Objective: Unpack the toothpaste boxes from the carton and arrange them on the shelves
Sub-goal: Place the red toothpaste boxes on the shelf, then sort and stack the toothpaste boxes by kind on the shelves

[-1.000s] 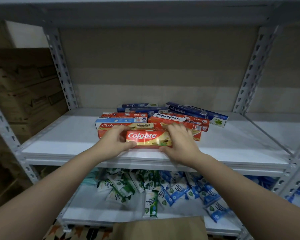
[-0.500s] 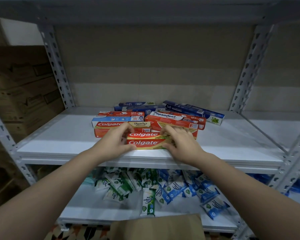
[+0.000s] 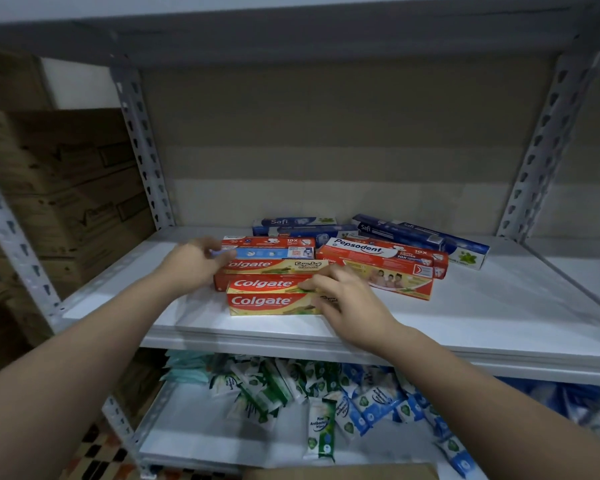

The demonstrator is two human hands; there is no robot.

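Observation:
A red and yellow Colgate box (image 3: 267,301) lies flat near the front of the white middle shelf (image 3: 465,323). My right hand (image 3: 347,299) rests with its fingers over the box's right end. Right behind it lies another Colgate box (image 3: 274,266), and my left hand (image 3: 194,261) touches that box's left end with loosely bent fingers. Behind these sit a blue and white box (image 3: 274,252), a red Pepsodent box (image 3: 378,252) on a larger red box (image 3: 402,282), and blue Safi boxes (image 3: 298,222) at the back. The brown carton's edge (image 3: 343,472) shows at the bottom.
The lower shelf (image 3: 194,441) holds several green and blue wipe packets (image 3: 321,427). Stacked cardboard cartons (image 3: 59,174) stand left of the rack. Perforated grey uprights (image 3: 142,143) frame the bay, and a shelf board (image 3: 291,32) runs overhead. Bare shelf surface lies right of the boxes.
The front Colgate box was tipped down and now lies flat on the shelf. My left hand left it and moved back and left to the boxes behind. My right hand stays on its right end.

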